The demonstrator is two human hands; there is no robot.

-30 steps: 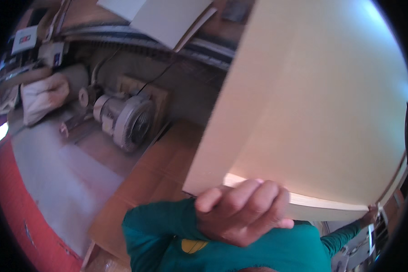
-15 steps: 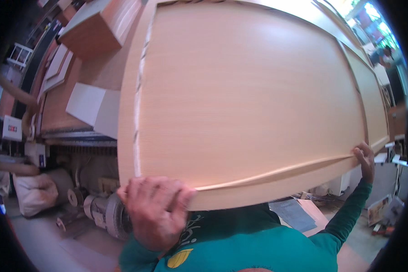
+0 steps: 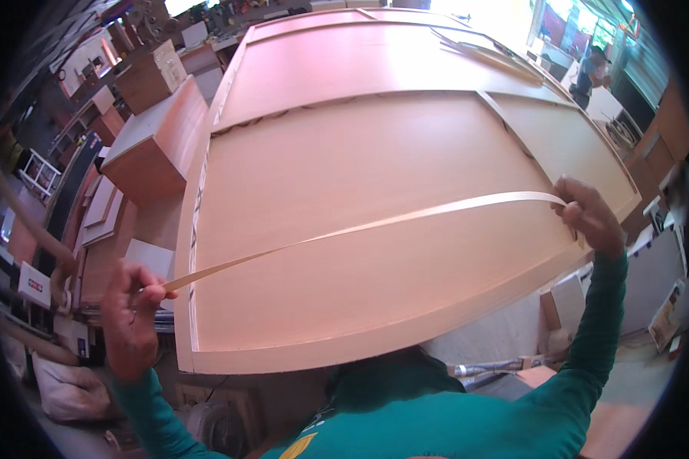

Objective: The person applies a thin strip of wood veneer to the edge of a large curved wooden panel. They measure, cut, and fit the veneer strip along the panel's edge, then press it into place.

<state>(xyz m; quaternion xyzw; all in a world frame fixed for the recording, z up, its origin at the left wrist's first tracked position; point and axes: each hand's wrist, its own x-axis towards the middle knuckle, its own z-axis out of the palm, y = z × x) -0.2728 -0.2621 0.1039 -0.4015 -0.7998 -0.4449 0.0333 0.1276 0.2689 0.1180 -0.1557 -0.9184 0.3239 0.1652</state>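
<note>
A long, thin strip of pale wood edging (image 3: 360,226) stretches between my two hands, bowed and slightly twisted, above a large framed wooden panel (image 3: 337,291). My left hand (image 3: 135,317) pinches one end beside the panel's left edge. At the other end, my right hand (image 3: 592,216) grips the strip over the right part of the panel, near a divider. The panel has a raised border and dividers that split it into sections. Dark streaks and a whitish line run along its left border and a cross divider.
Loose thin strips (image 3: 497,60) lie on the panel's far right. A wooden box (image 3: 157,138) and white board pieces (image 3: 103,210) sit on the left. A pale sack (image 3: 73,390) rests low at left. Another person (image 3: 592,75) is in the far right background.
The strip, earlier along the panel's near border, is now lifted and held out above it. Both hands have risen off the near edge, my left moving outward to the left. More of the panel shows.
</note>
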